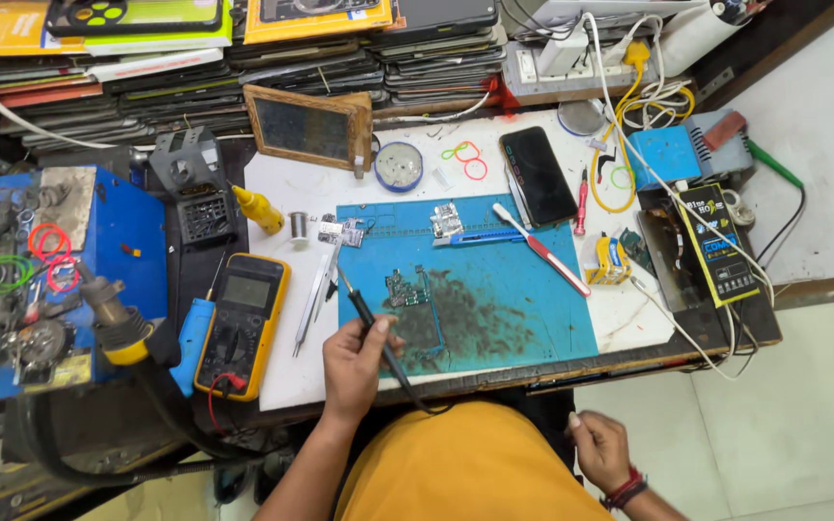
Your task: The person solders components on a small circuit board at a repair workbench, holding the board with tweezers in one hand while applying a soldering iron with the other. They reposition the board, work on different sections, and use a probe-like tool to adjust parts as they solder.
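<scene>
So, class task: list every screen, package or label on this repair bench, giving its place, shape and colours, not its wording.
Multimeter: left of the blue mat, yellow case, grey rectangular screen.
Phone: above the mat, black, dark screen.
Black package: right edge, oblong, yellow and blue print.
Framed panel: back centre, wooden frame, dark face.
Yellow boxes: rear stack, flat.

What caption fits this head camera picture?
Left hand holds a soldering iron beside a circuit board on a blue mat.

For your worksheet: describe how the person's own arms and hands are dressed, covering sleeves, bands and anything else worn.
Both forearms are bare, with no sleeves or gloves in view. The right hand has red and dark bands around its wrist. The left hand wears nothing visible.
</scene>
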